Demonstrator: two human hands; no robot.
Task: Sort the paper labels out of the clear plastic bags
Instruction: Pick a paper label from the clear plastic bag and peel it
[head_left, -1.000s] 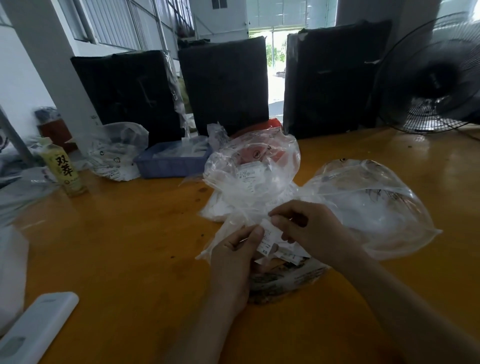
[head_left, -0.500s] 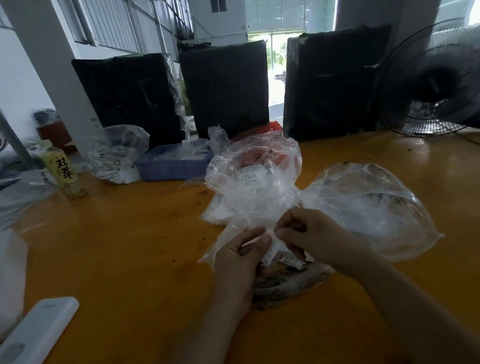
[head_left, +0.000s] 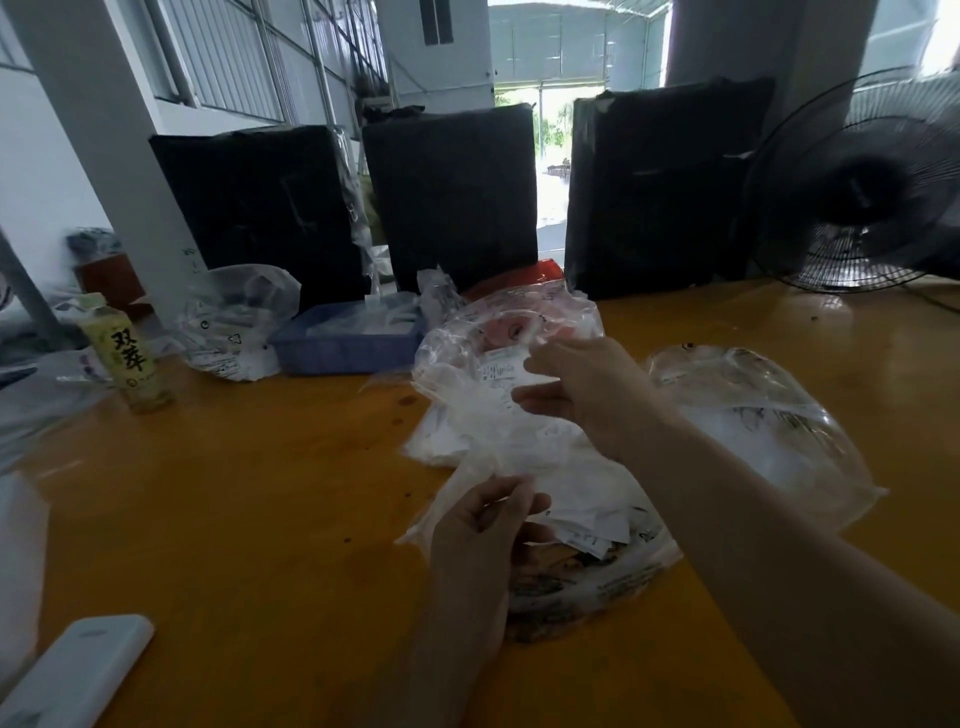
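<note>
Clear plastic bag (head_left: 470, 415) between left hand (head_left: 483, 535) and right hand (head_left: 576, 389).

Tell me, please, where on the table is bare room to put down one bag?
Bare table lies between the bottle, the white device and the left hand. More lies right of the puffed bag, before the fan. The middle, around the blue tray, is crowded.
</note>
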